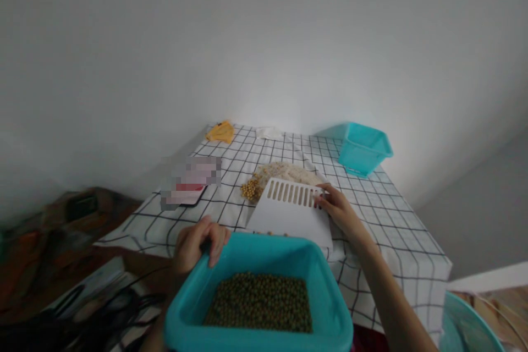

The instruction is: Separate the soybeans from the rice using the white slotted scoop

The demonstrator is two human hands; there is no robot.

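My left hand point(201, 243) is closed over the far left corner of a turquoise plastic bin point(264, 245), its fingers hooked over the rim. Small greenish-brown round beans point(262, 302) cover the bin's bottom. At the right edge of a white slotted board point(291, 220), my right hand point(333, 204) grips it near the slots. The board lies tilted just beyond the bin, its near end by the rim. Partly hidden behind it is a heap of pale grains point(284, 170), with yellow beans point(249, 188) at its left side.
A second turquoise basket point(363, 146) stands at the back right of the checked tablecloth point(371, 220). At the back lie a yellow cloth point(221, 131) and a white crumpled piece point(269, 132). A blurred-out flat object point(192, 184) lies left. Dark cables point(136, 300) clutter the lower left.
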